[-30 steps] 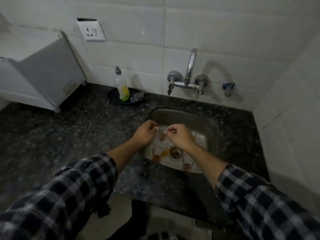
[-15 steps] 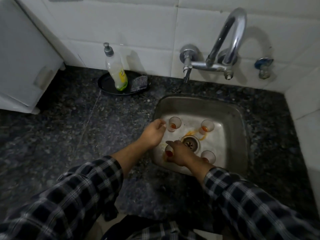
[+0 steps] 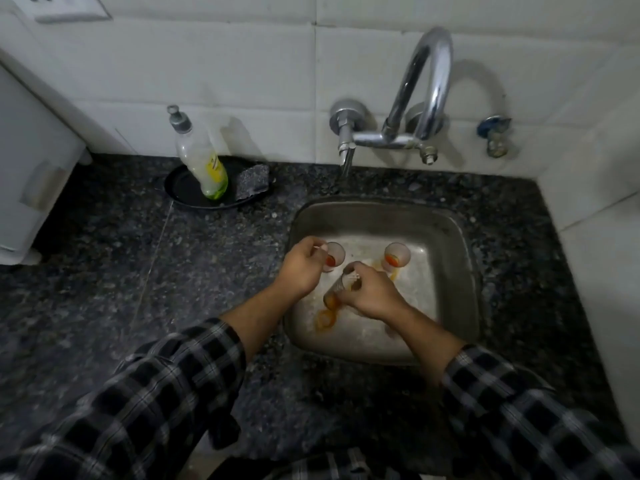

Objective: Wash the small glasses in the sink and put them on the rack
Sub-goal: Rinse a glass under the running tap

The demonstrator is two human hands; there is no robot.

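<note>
A small steel sink (image 3: 460, 237) is set in the dark granite counter. In it stand small glasses with red-orange dregs: one at the back left (image 3: 335, 255) and one at the back right (image 3: 397, 255). My right hand (image 3: 372, 294) grips a third small glass (image 3: 335, 291), tilted on its side above the sink floor, where an orange spill (image 3: 325, 320) lies. My left hand (image 3: 301, 266) hovers at the sink's left edge, fingers curled beside the back-left glass; whether it touches the glass is unclear. A fourth glass is mostly hidden under my right forearm.
A chrome tap (image 3: 415, 98) arches from the tiled wall over the sink. A soap bottle (image 3: 201, 157) and a scrub sponge (image 3: 252, 181) sit on a black dish (image 3: 180, 188) left of the sink. A white appliance (image 3: 31, 161) stands at the far left. A small valve (image 3: 495, 136) is on the wall at the right.
My right hand has lifted the front-left glass and tipped it on its side, spilling orange liquid on the sink floor. My left hand stayed by the back-left glass.
</note>
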